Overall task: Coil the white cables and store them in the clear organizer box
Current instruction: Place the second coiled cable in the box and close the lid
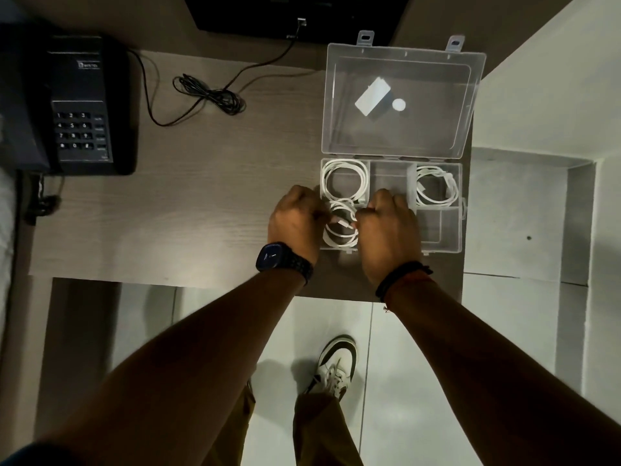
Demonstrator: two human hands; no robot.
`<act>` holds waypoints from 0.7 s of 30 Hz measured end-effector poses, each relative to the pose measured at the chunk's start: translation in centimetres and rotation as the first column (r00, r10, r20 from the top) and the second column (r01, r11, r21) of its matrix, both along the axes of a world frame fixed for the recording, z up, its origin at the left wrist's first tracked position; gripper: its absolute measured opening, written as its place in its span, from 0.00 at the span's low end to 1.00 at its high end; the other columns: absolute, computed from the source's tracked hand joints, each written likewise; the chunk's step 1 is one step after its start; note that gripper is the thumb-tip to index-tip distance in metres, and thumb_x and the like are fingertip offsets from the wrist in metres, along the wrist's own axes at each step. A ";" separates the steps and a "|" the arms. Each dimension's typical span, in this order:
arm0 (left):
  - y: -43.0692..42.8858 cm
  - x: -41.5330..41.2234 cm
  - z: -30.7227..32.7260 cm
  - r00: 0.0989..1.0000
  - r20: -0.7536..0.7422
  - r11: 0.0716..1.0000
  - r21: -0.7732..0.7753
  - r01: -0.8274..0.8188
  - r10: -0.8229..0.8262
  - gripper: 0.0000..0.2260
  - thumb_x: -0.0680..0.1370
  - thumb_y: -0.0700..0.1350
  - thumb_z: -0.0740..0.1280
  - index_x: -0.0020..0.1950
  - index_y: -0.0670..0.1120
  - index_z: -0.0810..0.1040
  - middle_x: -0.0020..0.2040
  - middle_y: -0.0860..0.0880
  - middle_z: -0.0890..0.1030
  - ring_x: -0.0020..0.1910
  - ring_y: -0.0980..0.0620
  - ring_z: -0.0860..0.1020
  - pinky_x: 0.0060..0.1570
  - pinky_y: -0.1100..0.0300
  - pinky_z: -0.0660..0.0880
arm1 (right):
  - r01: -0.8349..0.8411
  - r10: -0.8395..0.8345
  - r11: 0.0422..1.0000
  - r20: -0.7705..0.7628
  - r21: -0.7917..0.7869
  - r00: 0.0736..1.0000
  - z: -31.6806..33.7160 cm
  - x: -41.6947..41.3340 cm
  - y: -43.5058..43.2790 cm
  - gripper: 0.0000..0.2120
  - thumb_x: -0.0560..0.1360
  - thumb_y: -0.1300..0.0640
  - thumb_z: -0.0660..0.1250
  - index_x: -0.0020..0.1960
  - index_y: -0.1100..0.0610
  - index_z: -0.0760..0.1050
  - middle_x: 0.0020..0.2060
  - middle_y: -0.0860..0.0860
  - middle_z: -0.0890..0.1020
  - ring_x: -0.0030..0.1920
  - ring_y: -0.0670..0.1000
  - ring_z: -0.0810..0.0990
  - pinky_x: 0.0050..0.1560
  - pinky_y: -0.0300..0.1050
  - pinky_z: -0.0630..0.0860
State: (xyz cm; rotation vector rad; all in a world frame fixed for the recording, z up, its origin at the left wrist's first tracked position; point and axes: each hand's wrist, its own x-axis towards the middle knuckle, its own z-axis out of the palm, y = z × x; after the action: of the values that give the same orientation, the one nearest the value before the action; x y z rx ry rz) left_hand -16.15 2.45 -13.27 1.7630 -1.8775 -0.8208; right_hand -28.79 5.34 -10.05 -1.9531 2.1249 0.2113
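Looks like cable three is going in: left hand (295, 220) and right hand (386, 227) are both curled tight around a white coil (339, 230) in the near-left compartment of the clear organizer box (447, 243). Next, tuck the plug down. Two coils sit at 12 (344, 179) and 2 o'clock (435, 186).

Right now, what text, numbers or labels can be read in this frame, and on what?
"1 2 3", "4 5 6", "7 8 9", then a bottom row with "0": on the telephone keypad.
Brand label on the telephone's top: too blurred to read.
Function keys beside the digits: too small.
Smartwatch face: unreadable.
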 end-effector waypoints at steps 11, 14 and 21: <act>-1.5 1.9 -0.4 0.841 0.274 0.818 -0.230 0.527 -0.466 0.06 0.70 0.44 0.73 0.46 0.48 0.85 0.46 0.42 0.80 0.44 0.38 0.76 0.33 0.54 0.75 | 0.149 -0.162 0.981 0.101 0.126 0.982 -1.0 -0.1 -0.8 0.08 0.76 0.64 0.63 0.51 0.63 0.79 0.57 0.60 0.74 0.55 0.61 0.73 0.52 0.53 0.74; -1.5 1.5 -0.8 0.900 0.188 0.884 -0.195 0.426 -0.392 0.04 0.69 0.44 0.74 0.42 0.48 0.86 0.46 0.41 0.78 0.45 0.38 0.74 0.37 0.52 0.75 | 0.185 -0.203 0.970 0.108 0.158 0.973 -1.3 0.0 -0.6 0.08 0.75 0.60 0.62 0.51 0.61 0.78 0.56 0.61 0.74 0.54 0.61 0.73 0.46 0.52 0.72; -0.4 0.4 -0.8 0.996 -0.067 0.998 -0.035 0.060 -0.062 0.05 0.64 0.43 0.78 0.37 0.48 0.86 0.48 0.43 0.76 0.50 0.41 0.72 0.44 0.57 0.70 | 0.214 -0.222 0.969 0.057 0.121 0.973 -1.6 0.3 -0.3 0.08 0.75 0.58 0.67 0.49 0.61 0.81 0.60 0.58 0.72 0.55 0.60 0.73 0.49 0.52 0.76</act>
State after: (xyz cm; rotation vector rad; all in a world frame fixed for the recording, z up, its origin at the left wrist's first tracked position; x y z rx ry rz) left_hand -15.72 2.01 -14.07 1.6444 -1.8977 -0.8564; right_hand -28.47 5.04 -11.65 -1.6244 2.2088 0.2145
